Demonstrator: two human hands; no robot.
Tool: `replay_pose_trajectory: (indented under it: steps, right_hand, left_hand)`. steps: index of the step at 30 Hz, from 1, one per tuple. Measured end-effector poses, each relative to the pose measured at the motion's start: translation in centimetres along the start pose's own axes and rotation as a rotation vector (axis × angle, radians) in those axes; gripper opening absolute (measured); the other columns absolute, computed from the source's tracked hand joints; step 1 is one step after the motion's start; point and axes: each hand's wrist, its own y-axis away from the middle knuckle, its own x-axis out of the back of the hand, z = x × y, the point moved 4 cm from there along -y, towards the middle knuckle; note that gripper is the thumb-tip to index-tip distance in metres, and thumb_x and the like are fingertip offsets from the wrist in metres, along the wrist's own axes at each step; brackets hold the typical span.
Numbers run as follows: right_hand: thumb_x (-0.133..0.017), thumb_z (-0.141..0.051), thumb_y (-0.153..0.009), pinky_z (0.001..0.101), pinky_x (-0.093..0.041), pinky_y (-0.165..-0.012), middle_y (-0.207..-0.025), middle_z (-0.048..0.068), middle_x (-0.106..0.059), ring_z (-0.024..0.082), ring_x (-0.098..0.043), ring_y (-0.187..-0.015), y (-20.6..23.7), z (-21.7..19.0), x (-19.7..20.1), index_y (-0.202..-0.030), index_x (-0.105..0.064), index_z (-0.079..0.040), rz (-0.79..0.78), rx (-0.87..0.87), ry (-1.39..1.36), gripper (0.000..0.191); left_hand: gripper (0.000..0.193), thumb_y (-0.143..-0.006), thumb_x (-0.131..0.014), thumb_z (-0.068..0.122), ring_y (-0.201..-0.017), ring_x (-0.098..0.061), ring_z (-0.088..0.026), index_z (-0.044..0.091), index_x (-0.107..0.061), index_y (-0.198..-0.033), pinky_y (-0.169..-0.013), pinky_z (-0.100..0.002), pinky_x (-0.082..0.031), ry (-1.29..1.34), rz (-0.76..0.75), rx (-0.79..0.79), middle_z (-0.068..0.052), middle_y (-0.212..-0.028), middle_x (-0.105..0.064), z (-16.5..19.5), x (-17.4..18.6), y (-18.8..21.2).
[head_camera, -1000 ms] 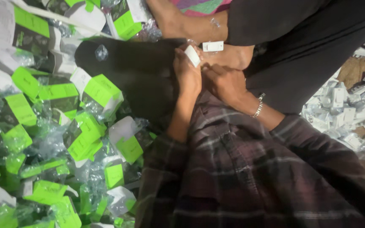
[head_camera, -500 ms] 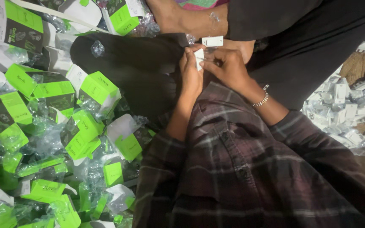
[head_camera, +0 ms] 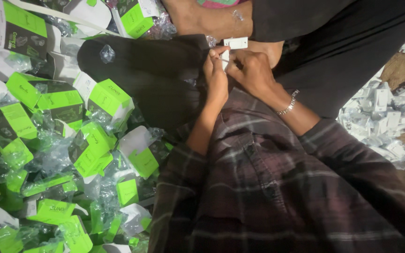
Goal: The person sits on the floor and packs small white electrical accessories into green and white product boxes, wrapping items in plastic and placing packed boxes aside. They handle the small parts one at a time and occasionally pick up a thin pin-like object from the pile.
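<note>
Hands shifted left, green boxes beside

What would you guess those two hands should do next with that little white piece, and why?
Probably steady the small white part and finish working it between the fingertips. Both the left hand and right hand pinch it together above the lap, and another white part lies just beyond on the knee.

small floor-level packing workshop: heaped green-and-white retail cartons amid loose clear plastic wrappers, a pile of white plastic electrical fittings at the side, workers seated on the ground.
</note>
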Motion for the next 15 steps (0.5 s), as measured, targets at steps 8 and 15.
replay_pose_trajectory:
  steps: [8,15]
  right_hand:
    - [-0.074,-0.011,-0.099,0.0384,-0.053,-0.063,-0.087,0.019,-0.07,0.03,-0.069,-0.07,0.1,0.0,0.8,-0.106,-0.071,0.004,0.034,-0.009,-0.057,0.017]
    - [-0.072,-0.01,-0.102,0.0365,-0.047,-0.059,-0.077,0.016,-0.065,0.022,-0.062,-0.064,-0.4,1.4,1.0,-0.098,-0.067,0.005,0.136,-0.117,-0.097,0.016]
  left_hand:
    - [0.031,-0.107,-0.061,0.024,-0.102,-0.064,-0.016,-0.002,-0.063,-0.125,-0.092,-0.03,-0.052,-0.184,-0.117,-0.169,-0.011,-0.112,-0.069,2.8,-0.3,0.0]
    - [0.044,-0.115,-0.04,0.038,-0.109,-0.07,-0.018,0.005,-0.064,-0.13,-0.098,-0.032,-0.054,-0.39,-0.123,-0.194,-0.007,-0.117,-0.072,3.8,-0.6,0.9]
